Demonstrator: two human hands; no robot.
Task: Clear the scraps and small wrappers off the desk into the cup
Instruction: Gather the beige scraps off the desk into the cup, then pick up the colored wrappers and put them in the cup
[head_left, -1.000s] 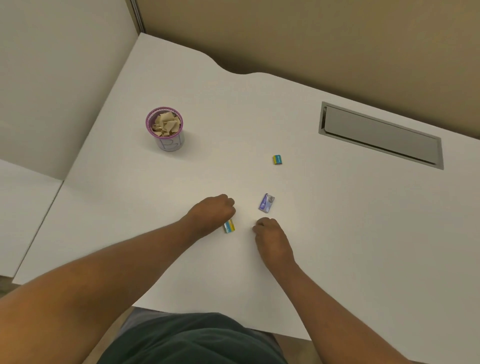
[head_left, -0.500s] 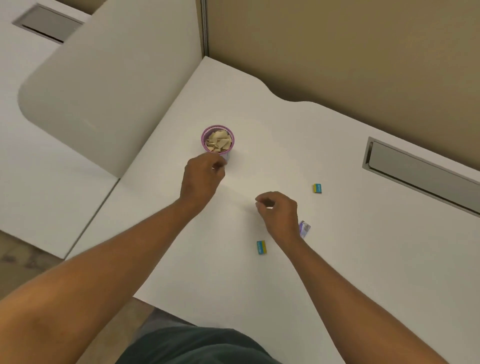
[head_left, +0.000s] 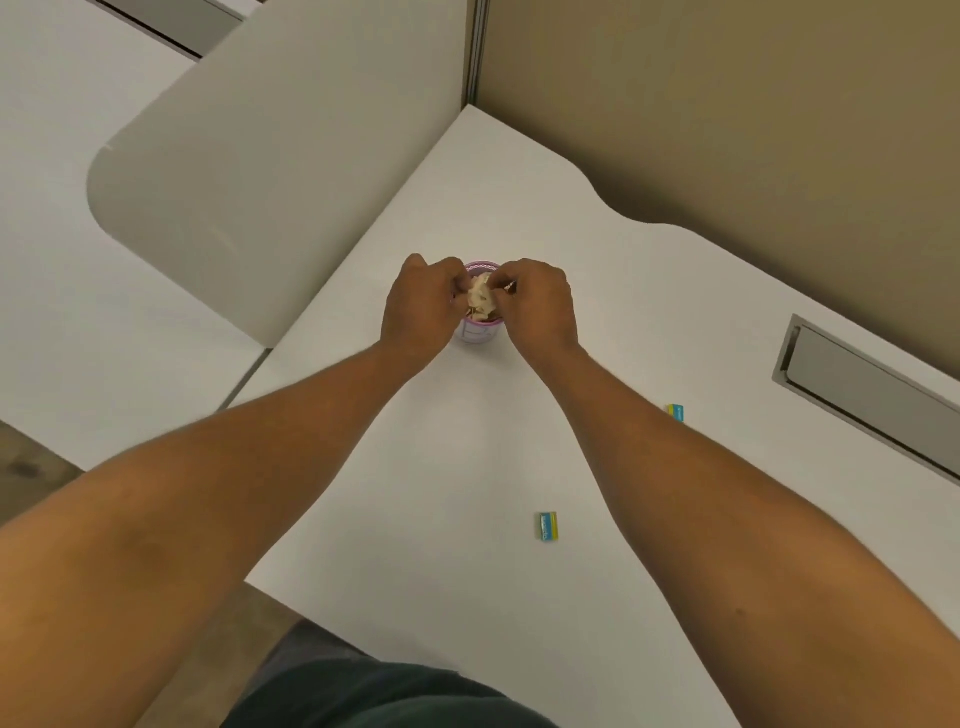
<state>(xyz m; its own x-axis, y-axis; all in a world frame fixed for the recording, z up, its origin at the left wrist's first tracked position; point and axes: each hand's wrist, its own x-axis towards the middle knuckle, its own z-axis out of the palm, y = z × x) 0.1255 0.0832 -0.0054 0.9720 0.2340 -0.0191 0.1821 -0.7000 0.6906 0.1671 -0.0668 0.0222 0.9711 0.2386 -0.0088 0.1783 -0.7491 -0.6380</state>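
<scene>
Change since half a second ago: both hands have come together over the cup; before, only the left hand was beside it and the right hovered lower on the desk. The purple wrapper seen near the right wrist then is out of sight now, its spot covered by the right forearm.
Cup (head_left: 480, 332): stands upright on the white desk (head_left: 675, 322), centre of the frame, slightly above the middle; pink rim, pale wall; opening faces up, long axis vertical. Crumpled beige scraps (head_left: 480, 296) heap above the rim.
Left hand (head_left: 421, 306): on the left side of the cup mouth, fingers curled in tight, fingertips at the scraps. Whether it pinches anything I cannot tell.
Right hand (head_left: 540, 306): on the right side of the cup mouth, fingers likewise curled, tips meeting the scraps from the right. Any held item is hidden.
Near wrapper (head_left: 548, 527): blue and yellow, lies flat at lower centre of the frame between the two forearms, long axis roughly top to bottom in the frame, well apart from the cup.
Far wrapper (head_left: 676, 412): blue and yellow, centre right, just beside the right forearm, partly hidden by it.
Cable hatch (head_left: 862, 395): grey recessed panel at the right edge, running diagonally.
</scene>
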